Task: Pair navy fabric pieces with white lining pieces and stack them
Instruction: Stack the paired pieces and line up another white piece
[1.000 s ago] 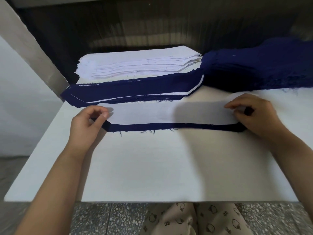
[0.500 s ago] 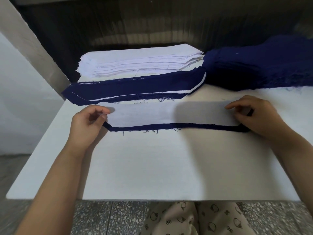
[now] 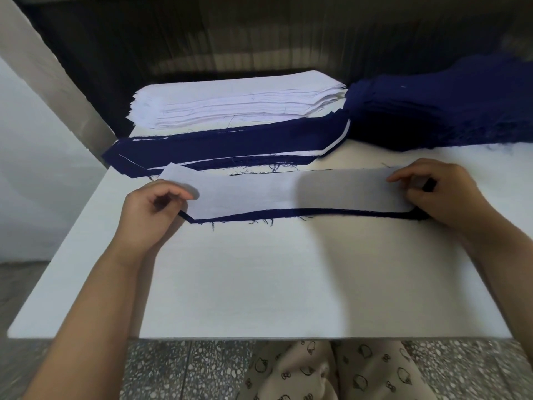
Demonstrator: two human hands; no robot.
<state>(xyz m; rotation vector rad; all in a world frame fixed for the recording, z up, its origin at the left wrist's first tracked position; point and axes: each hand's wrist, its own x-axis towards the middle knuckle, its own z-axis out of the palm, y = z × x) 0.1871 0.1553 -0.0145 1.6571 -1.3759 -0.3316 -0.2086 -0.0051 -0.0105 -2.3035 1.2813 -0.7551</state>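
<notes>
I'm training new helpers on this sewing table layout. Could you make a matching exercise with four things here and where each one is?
Things
1. white lining stack
2. navy fabric pile
3. paired stack
4. held pair, white piece over navy

Places
A. gripped at its ends by the left hand and right hand
B. back right of the table
C. back left of the table
D. just in front of the white lining stack

Pairs: 1-C, 2-B, 3-D, 4-A

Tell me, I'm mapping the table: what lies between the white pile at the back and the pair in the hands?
The head view shows the low stack of paired pieces between the white pile and the held pair.
</notes>
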